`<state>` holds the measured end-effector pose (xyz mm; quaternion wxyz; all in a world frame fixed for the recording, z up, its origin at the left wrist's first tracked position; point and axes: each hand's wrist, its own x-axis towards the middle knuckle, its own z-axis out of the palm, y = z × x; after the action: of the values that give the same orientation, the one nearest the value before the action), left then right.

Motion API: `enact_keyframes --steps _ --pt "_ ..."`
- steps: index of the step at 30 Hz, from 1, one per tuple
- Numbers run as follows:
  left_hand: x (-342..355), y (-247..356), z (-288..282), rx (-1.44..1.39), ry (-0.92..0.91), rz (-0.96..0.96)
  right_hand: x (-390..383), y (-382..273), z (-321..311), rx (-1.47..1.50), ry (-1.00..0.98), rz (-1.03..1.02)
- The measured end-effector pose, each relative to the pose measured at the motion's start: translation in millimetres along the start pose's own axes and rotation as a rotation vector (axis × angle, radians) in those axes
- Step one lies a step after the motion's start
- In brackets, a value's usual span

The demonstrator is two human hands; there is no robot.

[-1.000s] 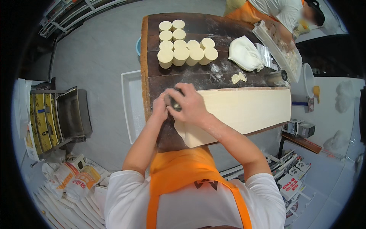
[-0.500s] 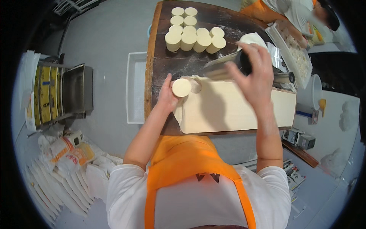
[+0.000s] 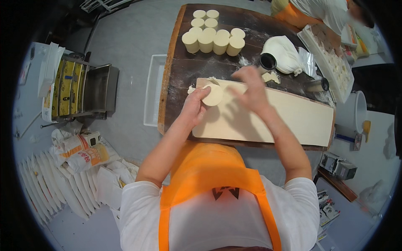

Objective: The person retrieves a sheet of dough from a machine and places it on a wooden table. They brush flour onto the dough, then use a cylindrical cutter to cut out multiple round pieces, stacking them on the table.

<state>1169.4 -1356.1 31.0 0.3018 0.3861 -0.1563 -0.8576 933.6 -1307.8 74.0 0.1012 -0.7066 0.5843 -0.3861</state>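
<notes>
My left hand (image 3: 194, 105) grips a pale round dough piece (image 3: 213, 96) over the left end of a thick, pale dough sheet (image 3: 284, 115). Ragged dough scraps lie beside its fingers at the sheet's far edge. Over the sheet, my right hand (image 3: 253, 93) is empty, fingers apart and somewhat blurred by motion. Just beyond it is a cylindrical cutter (image 3: 267, 62) with a black rim. Several upright dough cylinders (image 3: 206, 40) are grouped at the far left of the dark wooden table (image 3: 178, 71).
A white cloth bundle (image 3: 282, 53) and a second cylinder (image 3: 317, 85) lie to the right, near a long white tray (image 3: 331, 62) of pale pieces. Another person (image 3: 312, 12) works at the far right. A white bin (image 3: 155, 90) stands left of the table.
My right hand has let go of the cutter, which is now beyond the sheet, and has moved left toward the dough round. My left hand has shifted slightly right with the round.
</notes>
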Motion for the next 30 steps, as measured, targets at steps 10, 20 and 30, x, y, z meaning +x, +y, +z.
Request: enact_keyframes --steps 10,20,30 --pt "2 -33 29 0.042 0.072 0.013 -82 -15 8 0.084 -0.047 0.017" --pt "-20 -47 53 0.079 0.066 0.010 -108 85 -66 -0.147 0.376 0.668" --pt "-47 -77 92 0.914 0.039 0.327 -113 -23 -15 1.752 0.123 0.972"
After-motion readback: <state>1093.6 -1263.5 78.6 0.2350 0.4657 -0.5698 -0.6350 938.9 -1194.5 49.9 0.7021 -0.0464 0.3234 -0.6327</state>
